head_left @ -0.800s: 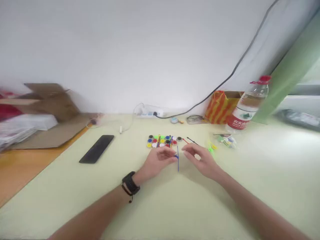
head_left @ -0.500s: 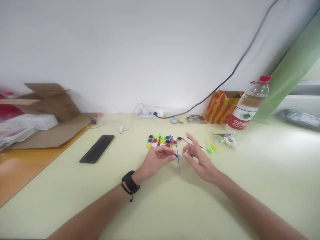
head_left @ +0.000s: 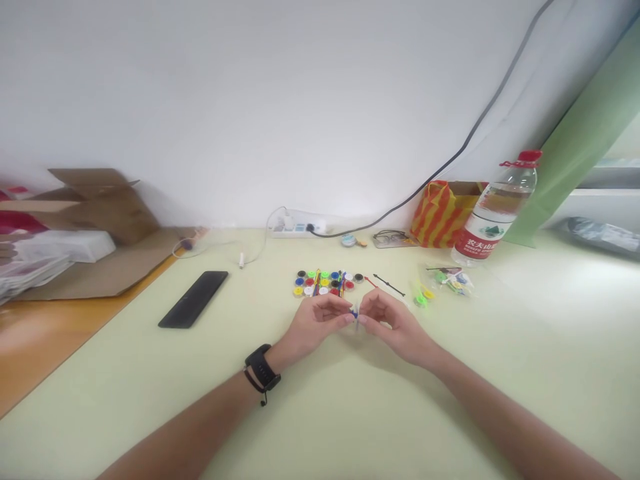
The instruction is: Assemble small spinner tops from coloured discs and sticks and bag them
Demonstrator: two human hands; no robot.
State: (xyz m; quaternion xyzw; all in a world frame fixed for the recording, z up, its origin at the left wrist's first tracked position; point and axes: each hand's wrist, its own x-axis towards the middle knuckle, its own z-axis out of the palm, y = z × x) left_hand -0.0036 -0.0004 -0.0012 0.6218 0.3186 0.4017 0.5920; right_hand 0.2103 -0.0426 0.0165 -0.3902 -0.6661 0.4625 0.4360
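The light was bright, soft and even, with faint shadows under both forearms; the view looked soft throughout, bowed toward the edges, blurriest at nine o'clock.

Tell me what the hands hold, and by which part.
A small blue piece, pinched between the fingertips of the left hand and right hand; they cover most of it, so which part cannot be told.

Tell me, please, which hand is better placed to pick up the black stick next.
Right, probably: the right hand sits just short of the black stick, while the left hand is farther off, nearer the coloured caps. Both hands pinch a small blue piece.
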